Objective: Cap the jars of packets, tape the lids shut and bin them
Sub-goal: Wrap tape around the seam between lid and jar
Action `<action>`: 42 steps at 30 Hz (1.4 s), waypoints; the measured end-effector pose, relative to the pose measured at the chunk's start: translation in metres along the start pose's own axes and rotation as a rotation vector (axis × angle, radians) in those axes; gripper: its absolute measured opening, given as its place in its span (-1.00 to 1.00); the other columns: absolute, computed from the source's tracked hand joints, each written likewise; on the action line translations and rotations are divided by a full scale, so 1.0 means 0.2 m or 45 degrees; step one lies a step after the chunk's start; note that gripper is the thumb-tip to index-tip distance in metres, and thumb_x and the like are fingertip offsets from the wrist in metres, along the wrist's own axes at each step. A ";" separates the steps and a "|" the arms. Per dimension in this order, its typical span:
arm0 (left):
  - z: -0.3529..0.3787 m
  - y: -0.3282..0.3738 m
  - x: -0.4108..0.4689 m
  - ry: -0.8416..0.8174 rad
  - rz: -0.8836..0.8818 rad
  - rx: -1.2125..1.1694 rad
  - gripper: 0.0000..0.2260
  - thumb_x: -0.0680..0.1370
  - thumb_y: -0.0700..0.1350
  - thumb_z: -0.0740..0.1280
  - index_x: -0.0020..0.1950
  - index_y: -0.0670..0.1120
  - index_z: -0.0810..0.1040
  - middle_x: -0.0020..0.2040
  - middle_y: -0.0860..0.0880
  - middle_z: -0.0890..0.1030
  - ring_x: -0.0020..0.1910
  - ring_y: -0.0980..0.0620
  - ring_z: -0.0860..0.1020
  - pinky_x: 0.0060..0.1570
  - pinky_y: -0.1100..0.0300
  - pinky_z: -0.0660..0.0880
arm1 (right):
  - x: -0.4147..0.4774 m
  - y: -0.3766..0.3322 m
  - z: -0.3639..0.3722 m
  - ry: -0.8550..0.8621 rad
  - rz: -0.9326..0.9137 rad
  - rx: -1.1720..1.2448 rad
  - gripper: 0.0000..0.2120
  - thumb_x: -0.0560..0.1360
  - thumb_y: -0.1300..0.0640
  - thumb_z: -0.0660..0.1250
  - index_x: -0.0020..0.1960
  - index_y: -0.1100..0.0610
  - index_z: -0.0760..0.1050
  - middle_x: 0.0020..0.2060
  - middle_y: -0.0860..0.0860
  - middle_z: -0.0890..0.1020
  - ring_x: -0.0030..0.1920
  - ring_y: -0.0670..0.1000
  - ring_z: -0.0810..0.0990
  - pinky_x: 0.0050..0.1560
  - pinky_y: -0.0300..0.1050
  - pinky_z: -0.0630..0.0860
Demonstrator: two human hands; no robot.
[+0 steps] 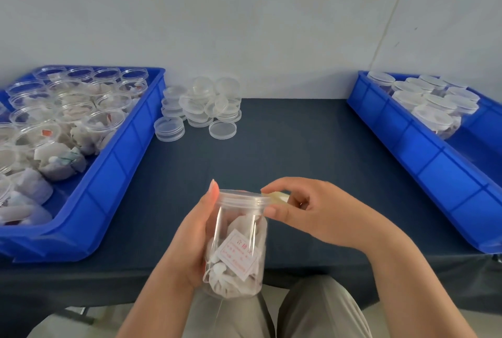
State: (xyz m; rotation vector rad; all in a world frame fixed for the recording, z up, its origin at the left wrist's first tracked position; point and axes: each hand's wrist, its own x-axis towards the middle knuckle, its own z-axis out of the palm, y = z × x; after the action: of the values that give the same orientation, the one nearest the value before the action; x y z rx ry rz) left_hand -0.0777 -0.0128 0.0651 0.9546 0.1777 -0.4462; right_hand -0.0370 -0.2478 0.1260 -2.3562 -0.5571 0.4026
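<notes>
A clear plastic jar (235,250) of white packets with a red-printed label stands upright over my lap, its clear lid (241,197) on top. My left hand (194,234) grips the jar's side, thumb up against the lid's left edge. My right hand (301,208) pinches a yellowish strip of tape (278,197) at the lid's right rim. The left blue bin (114,174) holds several uncapped jars of packets. The right blue bin (423,158) holds several capped jars.
A heap of loose clear lids (201,108) lies on the dark table (285,142) near the back, between the bins. A pale wall rises behind the table. My grey-trousered legs show below the table's front edge.
</notes>
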 end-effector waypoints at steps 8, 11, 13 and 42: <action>-0.04 0.07 0.03 0.086 0.114 0.621 -0.15 0.23 0.69 0.35 0.20 0.08 0.75 0.18 -0.13 0.74 0.16 -0.10 0.73 0.03 0.13 0.66 | 0.00 0.05 0.08 -0.077 -0.047 0.046 -0.39 0.41 -0.67 0.17 0.43 -0.60 0.29 -0.02 -0.16 0.65 -0.10 -0.10 0.58 -0.06 -0.24 0.52; -0.01 0.06 0.04 0.276 0.354 0.746 -0.38 0.44 0.62 0.22 0.19 0.20 0.70 0.11 -0.03 0.76 0.06 -0.03 0.75 0.04 0.02 0.67 | -0.01 0.05 0.12 0.050 -0.008 0.059 -0.37 0.42 -0.70 0.05 0.44 -0.54 0.28 0.04 -0.44 0.61 0.00 -0.27 0.59 -0.03 -0.32 0.45; 0.01 0.04 0.03 0.313 0.384 0.846 -0.47 0.56 0.56 0.10 0.20 0.29 0.67 0.08 0.10 0.76 0.05 0.09 0.74 0.07 0.07 0.59 | 0.00 0.06 0.15 0.098 0.018 0.015 -0.33 0.45 -0.68 0.01 0.46 -0.46 0.33 0.12 -0.49 0.60 0.10 -0.32 0.58 0.06 -0.32 0.47; 0.00 0.07 -0.03 0.016 0.039 0.133 -0.12 0.23 0.37 0.67 0.35 -0.17 0.64 0.18 -0.33 0.65 0.02 -0.23 0.66 -0.08 -0.03 0.66 | -0.01 0.09 0.00 -0.052 -0.015 0.108 -0.39 0.40 -0.55 0.20 0.39 -0.38 0.44 -0.18 -0.14 0.63 -0.26 -0.18 0.56 -0.16 -0.24 0.48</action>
State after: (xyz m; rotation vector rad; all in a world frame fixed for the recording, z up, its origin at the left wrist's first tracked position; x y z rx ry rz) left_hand -0.0762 -0.0047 0.0785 1.0615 0.1522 -0.4247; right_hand -0.0337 -0.2606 0.1134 -2.2668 -0.5615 0.4614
